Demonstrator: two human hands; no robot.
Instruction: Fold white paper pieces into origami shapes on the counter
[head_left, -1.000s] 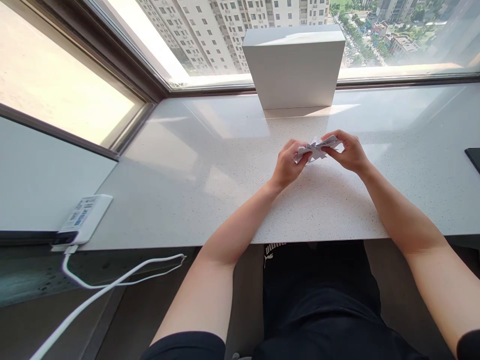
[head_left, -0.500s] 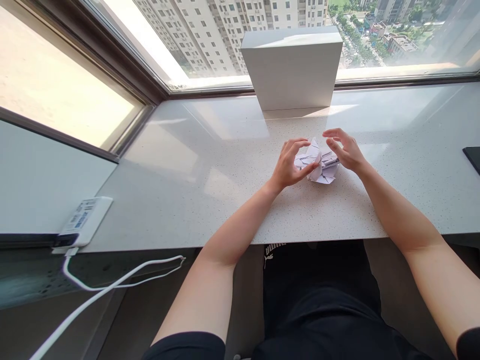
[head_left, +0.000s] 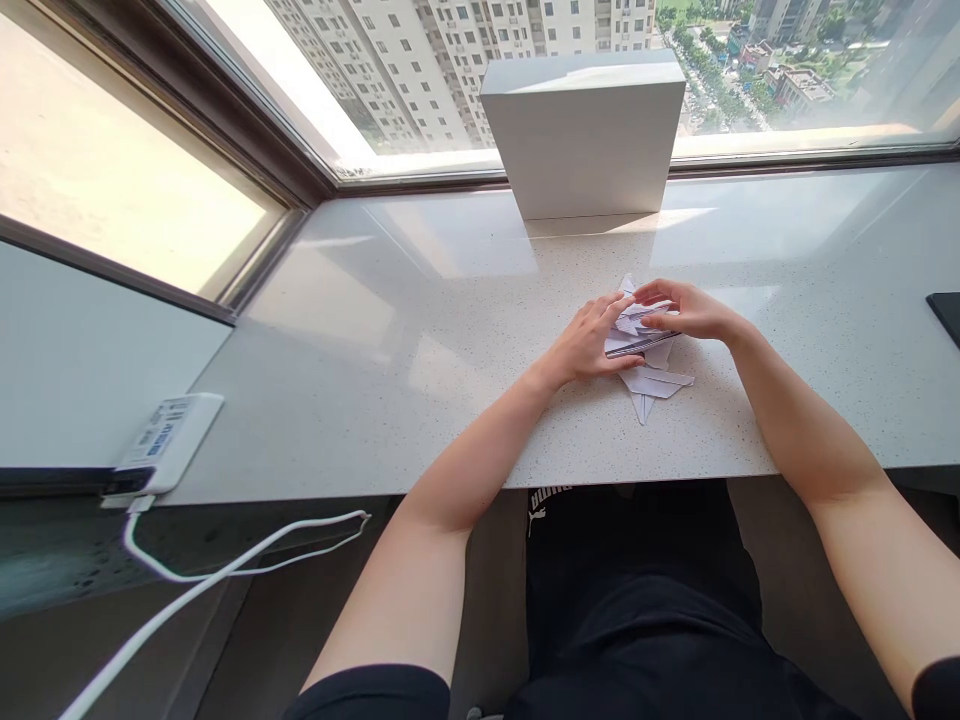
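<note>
Several pieces of white folded paper with dark printed lines lie in a loose, overlapping pile on the white speckled counter. Pointed corners stick out at the front and back of the pile. My left hand rests against the pile's left side, fingers stretched forward over it and thumb apart along the front. From the right, my right hand reaches onto the pile, its fingers curled and its thumb against a folded piece. Both hands cover part of the paper.
A grey-white box stands upright behind the paper, by the window. A white power bank-like device with a white cable sits at the left corner. Part of a dark flat object shows at the right. The counter's front edge runs before my body.
The paper has gone from a bunched, upright shape to a flatter, spread pile, one point now reaching nearer me. My right hand has lowered and moved left onto it; my left hand has flattened.
</note>
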